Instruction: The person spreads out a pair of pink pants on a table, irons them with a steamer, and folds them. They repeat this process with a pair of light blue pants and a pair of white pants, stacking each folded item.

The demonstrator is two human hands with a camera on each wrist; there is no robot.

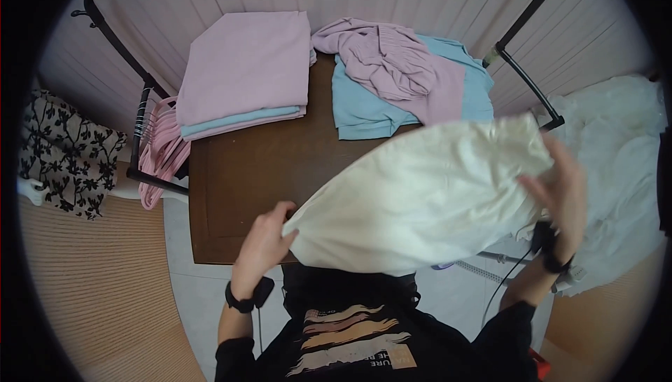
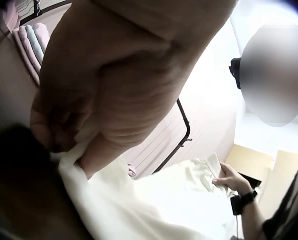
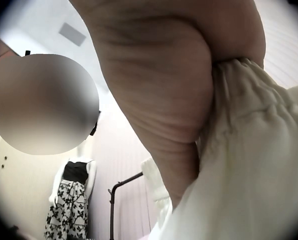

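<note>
A cream garment (image 1: 413, 196) with a gathered, elastic-looking waistband is stretched sideways in the air over the table's front edge. My left hand (image 1: 266, 240) pinches its narrow left end between thumb and fingers. In the left wrist view that pinched cloth (image 2: 81, 155) bunches at the fingertips. At the other end, my right hand (image 1: 563, 189) grips the waistband, blurred in the head view. Close up in the right wrist view, gathered folds (image 3: 239, 95) run into the right hand (image 3: 159, 85), whose fingers are mostly hidden.
Behind lie a neat stack of folded pink and blue clothes (image 1: 245, 67) and a looser pink-and-blue pile (image 1: 392, 67) on the brown table (image 1: 245, 186). Pink hangers (image 1: 162, 147) hang on the black rack (image 1: 115, 39) at left. White clothing (image 1: 609, 172) fills the right side.
</note>
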